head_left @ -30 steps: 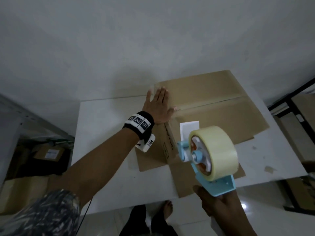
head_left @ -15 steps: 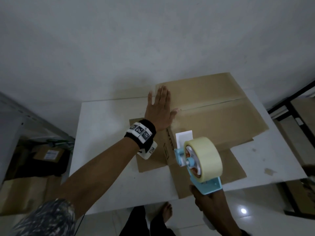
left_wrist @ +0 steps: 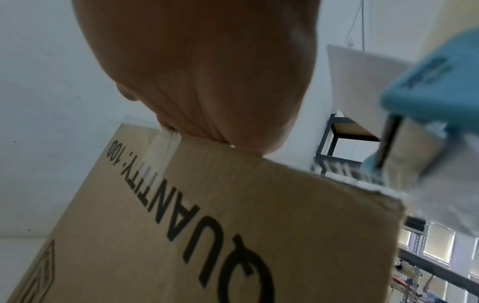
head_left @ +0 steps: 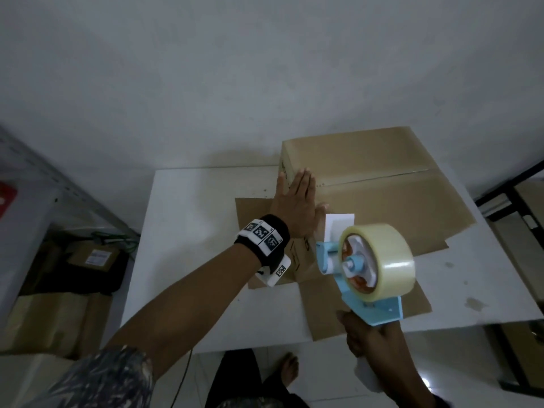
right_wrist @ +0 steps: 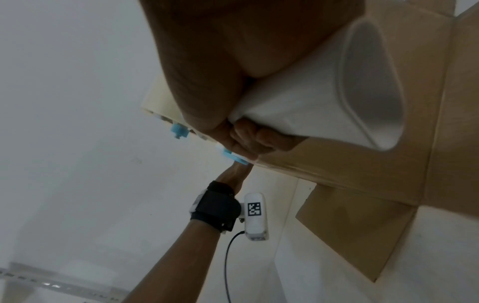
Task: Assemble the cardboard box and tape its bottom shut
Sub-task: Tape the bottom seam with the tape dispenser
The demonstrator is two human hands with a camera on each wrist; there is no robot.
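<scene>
A brown cardboard box [head_left: 382, 184] stands upside down on the white table [head_left: 191, 231], its bottom flaps folded shut along a centre seam. My left hand [head_left: 297, 201] lies flat with straight fingers on the box's top left edge, over the seam end; in the left wrist view the palm [left_wrist: 207, 82] presses a strip of tape [left_wrist: 158, 160] on the box side printed "QUANTITY: 100". My right hand [head_left: 371, 337] grips the white handle [right_wrist: 311, 98] of a blue tape dispenser [head_left: 371, 260] with a clear tape roll, held above the box's near left corner.
The box's lower flaps [head_left: 368, 307] splay out on the table toward me. Cardboard boxes [head_left: 59, 304] sit on the floor at left beside a grey metal rack. A dark shelf frame [head_left: 512, 201] stands at right. My feet [head_left: 288, 369] show below the table edge.
The tape dispenser has dipped toward the box and come back up closer to the camera. My left hand has stayed pressed on the box's left edge.
</scene>
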